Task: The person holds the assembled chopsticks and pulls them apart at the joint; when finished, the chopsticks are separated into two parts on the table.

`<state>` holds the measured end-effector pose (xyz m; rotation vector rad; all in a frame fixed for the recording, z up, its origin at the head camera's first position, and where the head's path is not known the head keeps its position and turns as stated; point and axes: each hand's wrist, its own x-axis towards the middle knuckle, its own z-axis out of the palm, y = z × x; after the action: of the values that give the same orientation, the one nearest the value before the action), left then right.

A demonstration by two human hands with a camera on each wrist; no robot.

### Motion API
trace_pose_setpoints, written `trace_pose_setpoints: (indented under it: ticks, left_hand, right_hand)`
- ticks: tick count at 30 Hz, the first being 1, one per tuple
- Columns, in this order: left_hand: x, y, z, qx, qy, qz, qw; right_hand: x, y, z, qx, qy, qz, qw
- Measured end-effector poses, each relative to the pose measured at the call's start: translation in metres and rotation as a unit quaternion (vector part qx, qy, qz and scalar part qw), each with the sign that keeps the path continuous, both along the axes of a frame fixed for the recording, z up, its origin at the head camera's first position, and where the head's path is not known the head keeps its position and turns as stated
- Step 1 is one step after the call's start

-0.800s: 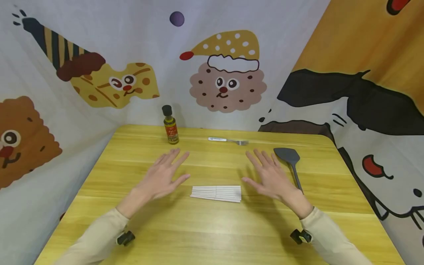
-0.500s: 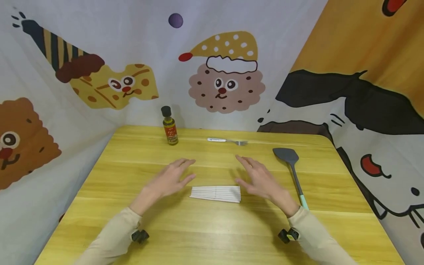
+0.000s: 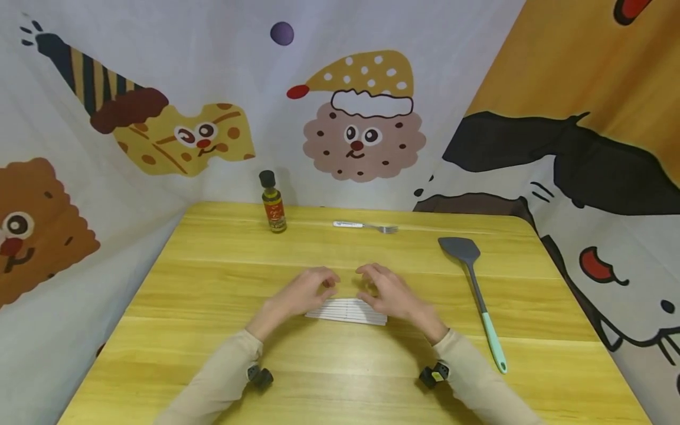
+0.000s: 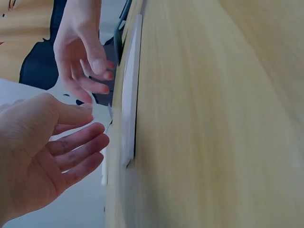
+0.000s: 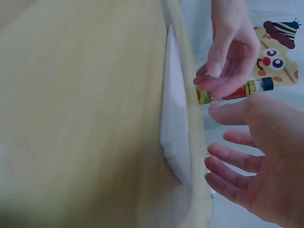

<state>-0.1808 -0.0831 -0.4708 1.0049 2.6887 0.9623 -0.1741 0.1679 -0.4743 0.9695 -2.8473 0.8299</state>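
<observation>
A white pleated paper (image 3: 347, 313), folded into narrow strips, lies flat on the wooden table in front of me. Over its left end hovers my left hand (image 3: 304, 292), fingers loosely bent and nothing between them. My right hand (image 3: 394, 295) is at the right end in much the same pose, its thumb near the pleats. From the left wrist view, a gap shows between my left hand (image 4: 57, 147) and the thin edge of the paper (image 4: 130, 99). In the right wrist view my right hand (image 5: 270, 166) also stands apart from the paper (image 5: 175, 109).
Toward the back left stands a small bottle (image 3: 274, 209) with a black cap and red label. A fork (image 3: 365, 226) with a white handle lies at the back middle. To the right is a grey spatula (image 3: 473, 277) with a mint handle. A printed cloth (image 3: 223, 35) hangs behind the table (image 3: 340, 378).
Both hands have moved inward and closer to the pleated paper, and their spread fingers have bent. The spatula's mint handle has come into full view. The paper has stayed put.
</observation>
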Motion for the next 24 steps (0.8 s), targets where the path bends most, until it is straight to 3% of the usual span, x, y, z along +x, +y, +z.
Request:
trace_pose_setpoints:
  ticks: [6, 14, 24]
  left_hand:
    - [-0.003, 0.012, -0.002, 0.007, -0.025, -0.011, 0.9996]
    - [-0.004, 0.019, -0.009, 0.006, -0.055, -0.014, 0.9984]
    - [-0.005, 0.022, -0.016, -0.02, -0.034, 0.001, 0.9992]
  right_hand:
    - [0.0, -0.007, -0.011, -0.007, -0.018, 0.014, 0.9997]
    - [0.0, -0.01, -0.017, -0.012, -0.021, -0.001, 0.9997]
    - [-0.003, -0.012, -0.022, -0.001, 0.008, -0.006, 1.0]
